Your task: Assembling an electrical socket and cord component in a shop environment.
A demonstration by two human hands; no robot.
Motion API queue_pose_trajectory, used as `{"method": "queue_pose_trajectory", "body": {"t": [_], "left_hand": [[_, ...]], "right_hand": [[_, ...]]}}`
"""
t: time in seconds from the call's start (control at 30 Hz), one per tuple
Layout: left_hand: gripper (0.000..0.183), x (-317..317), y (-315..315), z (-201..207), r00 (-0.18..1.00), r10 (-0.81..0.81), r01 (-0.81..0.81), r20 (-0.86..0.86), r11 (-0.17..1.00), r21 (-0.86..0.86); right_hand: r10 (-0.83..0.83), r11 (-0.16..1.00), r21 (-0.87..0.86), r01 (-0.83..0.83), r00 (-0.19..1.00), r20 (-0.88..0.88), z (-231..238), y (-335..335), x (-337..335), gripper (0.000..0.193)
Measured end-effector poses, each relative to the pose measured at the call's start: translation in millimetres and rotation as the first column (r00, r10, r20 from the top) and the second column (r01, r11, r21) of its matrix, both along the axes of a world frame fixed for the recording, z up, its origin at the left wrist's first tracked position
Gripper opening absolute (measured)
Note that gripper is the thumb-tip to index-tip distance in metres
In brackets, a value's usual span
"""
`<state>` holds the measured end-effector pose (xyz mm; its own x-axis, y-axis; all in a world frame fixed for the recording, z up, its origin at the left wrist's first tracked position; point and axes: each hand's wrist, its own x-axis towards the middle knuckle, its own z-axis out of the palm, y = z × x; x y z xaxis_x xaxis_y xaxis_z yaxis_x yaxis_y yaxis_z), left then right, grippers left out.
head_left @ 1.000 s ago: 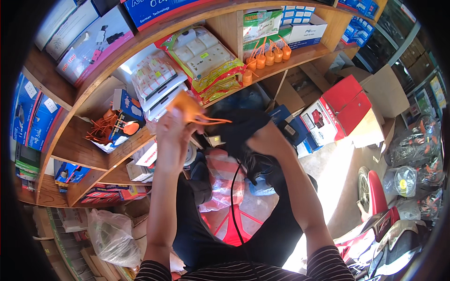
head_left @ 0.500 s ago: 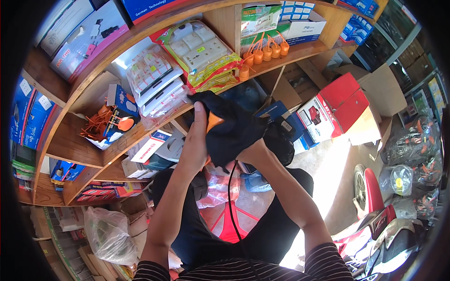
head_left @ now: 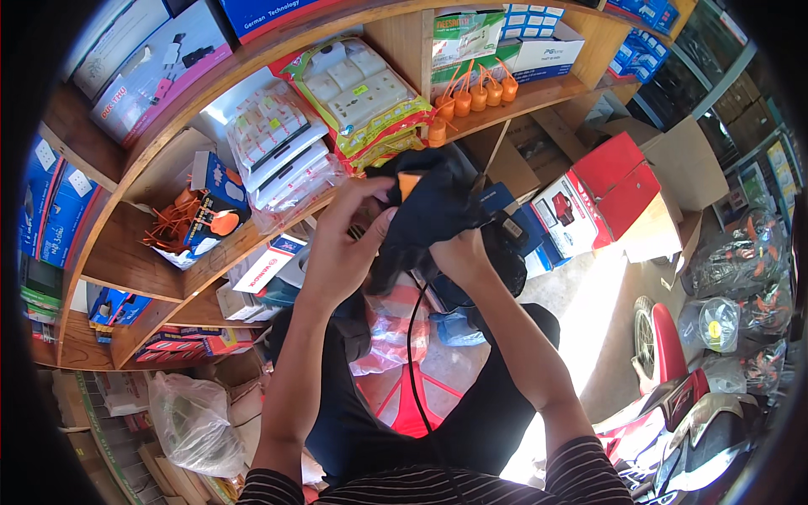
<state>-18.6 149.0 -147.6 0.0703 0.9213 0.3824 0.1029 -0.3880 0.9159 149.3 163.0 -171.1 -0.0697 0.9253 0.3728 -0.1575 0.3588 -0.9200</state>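
In front of the shelves, a crumpled black cloth or soft bag (head_left: pixel 433 215) is held up between my two hands. An orange patch (head_left: pixel 409 184) shows at its upper left; whether it belongs to the cloth or is an object inside it, I cannot make out. My left hand (head_left: pixel 349 240) grips the left edge, thumb and fingers bent around it near the orange patch. At the lower right side, my right hand (head_left: pixel 459 255) is closed on the black material, its fingertips partly hidden. A thin black cord (head_left: pixel 411 345) hangs below and runs down toward me.
Wooden shelves (head_left: pixel 160 278) curve across the left and top, with packs of white sockets (head_left: pixel 353 88) and orange bulb holders (head_left: pixel 478 97). A red-and-white box (head_left: pixel 593 202) stands right of my hands. A red plastic stool (head_left: pixel 412 408) is between my legs; a motorbike (head_left: pixel 699 429) is at the lower right.
My left hand has shifted from lying along the cloth to pinching its upper left edge. The black cloth has turned and bunched, and the orange patch has moved up and right.
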Motion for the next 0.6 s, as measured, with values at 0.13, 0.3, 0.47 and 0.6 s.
{"method": "queue_pose_trajectory", "body": {"t": [0.13,0.3,0.47,0.6], "left_hand": [[0.036,-7,-1,0,0.984,-0.020,0.002,-0.175,0.995,-0.101],[0.036,-3,4,-7,0.991,-0.008,0.005,-0.134,1.000,-0.020],[0.043,-11,6,-5,0.999,0.019,-0.001,0.030,0.862,-0.508],[0.037,-24,13,-4,0.940,0.001,0.208,0.340,0.790,-0.577]], "right_hand": [[-0.007,1.000,0.014,0.006,0.995,0.100,-13,1,-3,0.013],[0.018,0.995,0.097,-0.021,0.999,0.027,-20,5,0,0.015],[-0.049,0.998,0.056,0.040,0.987,0.152,-18,-1,-6,0.025],[0.013,0.999,0.035,-0.013,1.000,0.009,-16,-5,-13,0.026]]}}
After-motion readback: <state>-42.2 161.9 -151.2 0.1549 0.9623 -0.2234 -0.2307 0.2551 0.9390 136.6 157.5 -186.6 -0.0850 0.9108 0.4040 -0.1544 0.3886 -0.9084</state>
